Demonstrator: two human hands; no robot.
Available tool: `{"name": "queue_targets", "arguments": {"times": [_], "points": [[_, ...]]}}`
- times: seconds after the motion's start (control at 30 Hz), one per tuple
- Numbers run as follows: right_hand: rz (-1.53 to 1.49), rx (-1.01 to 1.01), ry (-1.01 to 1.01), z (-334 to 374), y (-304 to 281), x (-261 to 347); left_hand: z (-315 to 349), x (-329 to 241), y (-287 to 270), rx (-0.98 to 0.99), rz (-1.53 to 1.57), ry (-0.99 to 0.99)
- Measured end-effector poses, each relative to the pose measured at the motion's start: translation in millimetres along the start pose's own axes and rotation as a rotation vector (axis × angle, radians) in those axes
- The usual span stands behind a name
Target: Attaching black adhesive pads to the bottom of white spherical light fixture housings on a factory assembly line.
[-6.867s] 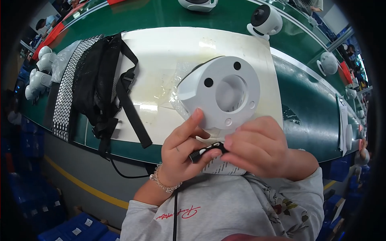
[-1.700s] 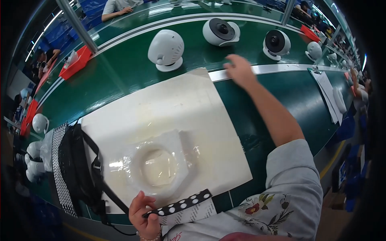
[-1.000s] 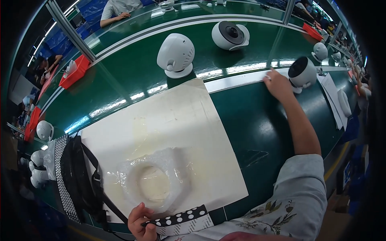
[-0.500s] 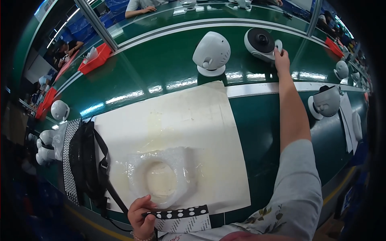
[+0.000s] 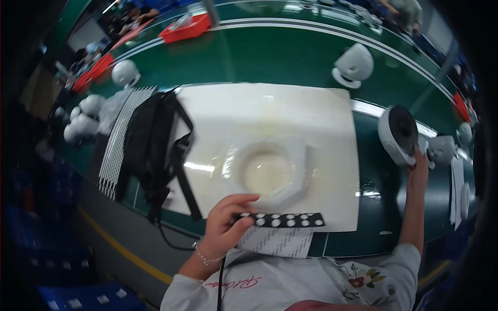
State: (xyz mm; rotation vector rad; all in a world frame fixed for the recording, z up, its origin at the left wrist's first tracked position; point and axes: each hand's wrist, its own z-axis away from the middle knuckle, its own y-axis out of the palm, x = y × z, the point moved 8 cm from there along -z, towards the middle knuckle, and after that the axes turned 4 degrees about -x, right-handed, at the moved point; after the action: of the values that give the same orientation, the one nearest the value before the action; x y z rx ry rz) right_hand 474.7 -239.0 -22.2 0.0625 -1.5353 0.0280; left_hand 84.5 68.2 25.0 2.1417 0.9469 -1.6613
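Note:
My left hand (image 5: pixel 222 228) is closed on one end of a sticker sheet (image 5: pixel 282 221), a black strip with round white dots over white printed backing paper. It hangs over the near table edge, in front of a ring-shaped, plastic-wrapped white foam holder (image 5: pixel 298 179). On the right, my right hand (image 5: pixel 418 168) grips the lower part of a white home camera (image 5: pixel 389 136) with a round black front. The camera is tilted and seems to be off the table. Its grasped part is half hidden by my fingers.
A cream board (image 5: pixel 337 155) lies under the holder. Left of it are a black strapped bag (image 5: pixel 148 140) and several white cameras (image 5: pixel 85 124). Another white camera (image 5: pixel 355 65) stands at the back, one (image 5: pixel 442 149) right of my right hand. A red bin (image 5: pixel 187 30) sits far left.
My right hand has brought the black-fronted camera from the far bench toward me and to the right. My left hand still holds the sticker sheet. The whole view has shifted.

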Motion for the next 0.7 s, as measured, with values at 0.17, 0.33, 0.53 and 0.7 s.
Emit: {"name": "queue_targets", "arguments": {"times": [0.17, 0.33, 0.53, 0.7], "points": [[0.022, 0.093, 0.028, 59.1, 19.7, -13.1, 23.8, -0.7, -21.0, 0.043, 0.2, -0.215], [-0.256, 0.163, 0.02, 79.0, 30.2, -11.9, 41.6, -18.8, -81.2, -0.375, 0.483, -0.105], [-0.203, 0.239, 0.227, 60.9, 40.4, -40.3, 15.5, -64.1, -181.1, -0.351, 0.944, 0.422], [0.141, 0.216, 0.236, 37.7, 30.2, -36.3, -17.2, -72.4, -222.8, -0.194, 1.247, 0.671]]}}
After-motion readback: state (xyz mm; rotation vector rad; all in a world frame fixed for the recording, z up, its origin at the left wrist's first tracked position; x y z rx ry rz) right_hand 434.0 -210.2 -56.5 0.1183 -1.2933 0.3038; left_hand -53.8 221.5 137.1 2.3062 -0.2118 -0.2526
